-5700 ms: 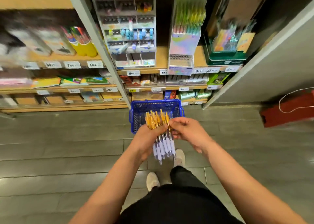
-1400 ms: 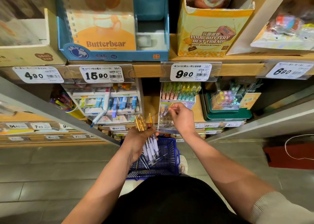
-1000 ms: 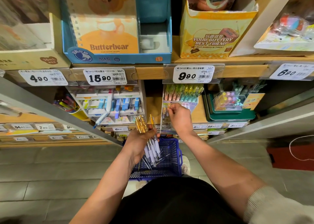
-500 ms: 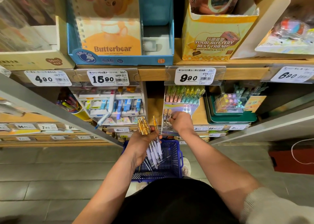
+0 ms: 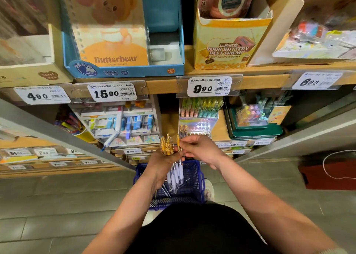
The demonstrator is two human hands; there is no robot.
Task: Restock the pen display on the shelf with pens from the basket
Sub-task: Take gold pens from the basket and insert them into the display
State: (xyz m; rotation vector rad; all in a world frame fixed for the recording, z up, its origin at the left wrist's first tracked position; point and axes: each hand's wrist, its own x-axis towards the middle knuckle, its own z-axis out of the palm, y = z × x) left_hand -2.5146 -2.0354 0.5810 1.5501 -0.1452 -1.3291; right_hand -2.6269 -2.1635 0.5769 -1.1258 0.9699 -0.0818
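One pen (image 5: 178,142) is pinched by the right hand (image 5: 202,150) from the bundle (image 5: 166,147) gripped in the left hand (image 5: 160,165) — a free display (image 5: 198,123) slot is needed next.

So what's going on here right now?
A person is restocking at a stationery shelf. Their left hand holds a bunch of yellow-topped pens above the blue basket. The right hand pinches a single pen at the edge of that bunch. The pen display on the shelf has a couple of yellow pens in it, and several of its front holes look empty.
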